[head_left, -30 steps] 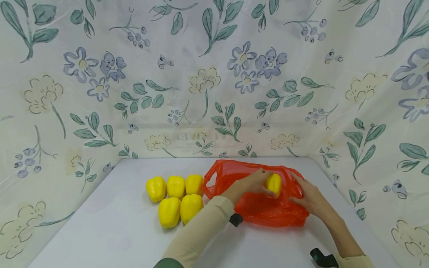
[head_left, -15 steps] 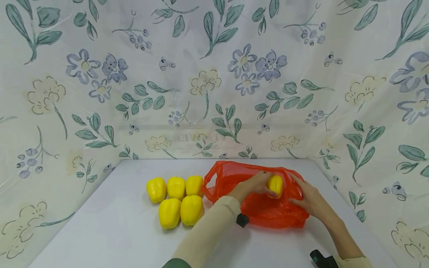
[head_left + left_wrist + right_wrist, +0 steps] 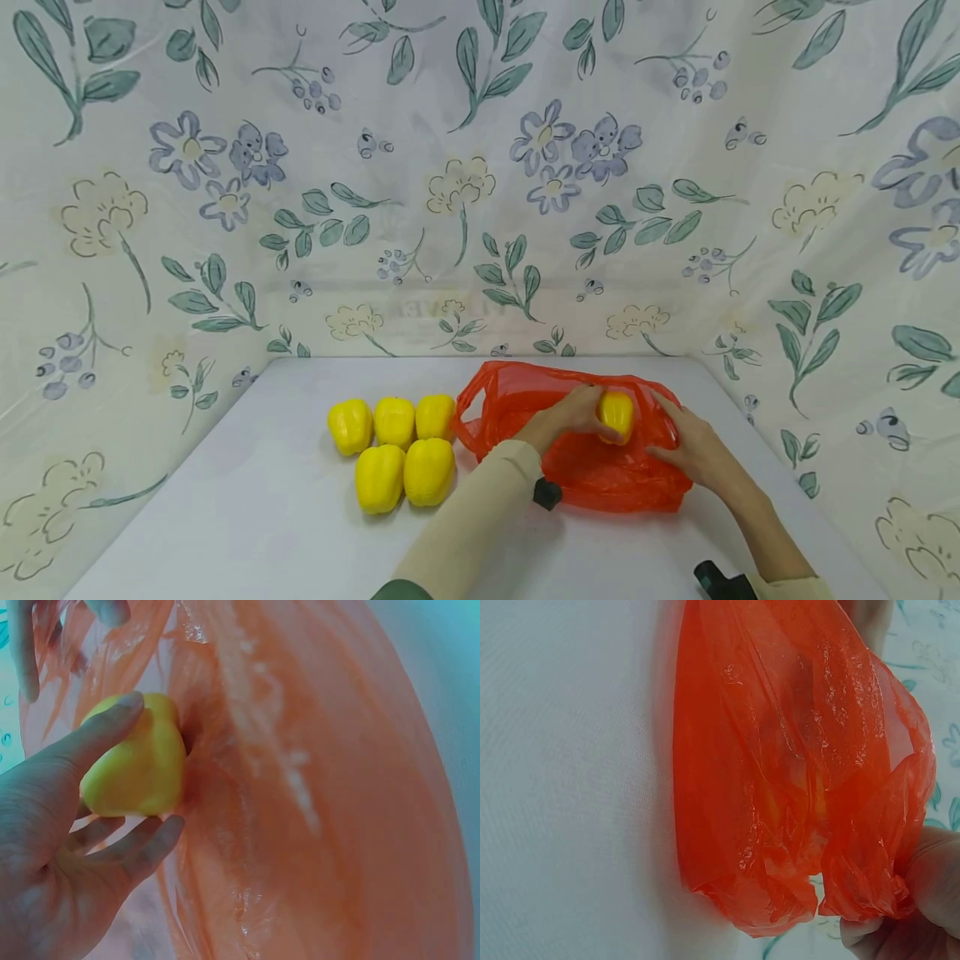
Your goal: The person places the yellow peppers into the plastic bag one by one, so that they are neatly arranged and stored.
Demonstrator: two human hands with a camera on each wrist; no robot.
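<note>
With thumb and fingers my left hand (image 3: 566,412) holds a yellow bell pepper (image 3: 617,418) at the opening of a red plastic bag (image 3: 607,487). The left wrist view has the thumb across the top of the bell pepper (image 3: 146,761) and the fingers below it, with the bag's thin film (image 3: 300,787) close behind. On the bag's right side, my right hand (image 3: 701,446) keeps hold of the edge. Close up in the right wrist view, thumb and fingers pinch gathered film of the bag (image 3: 727,787). The bag lies on its side, its handle loop toward the left.
Left of the bag, several more yellow bell peppers (image 3: 378,479) stand in two rows on the white table (image 3: 247,500). A floral curtain (image 3: 420,275) encloses the table at the back and both sides. Dark wrist devices (image 3: 547,493) sit on both forearms.
The left hand and its bell pepper have moved slightly to the right over the bag, most of it in the first half second. The right hand stays in place on the bag.
</note>
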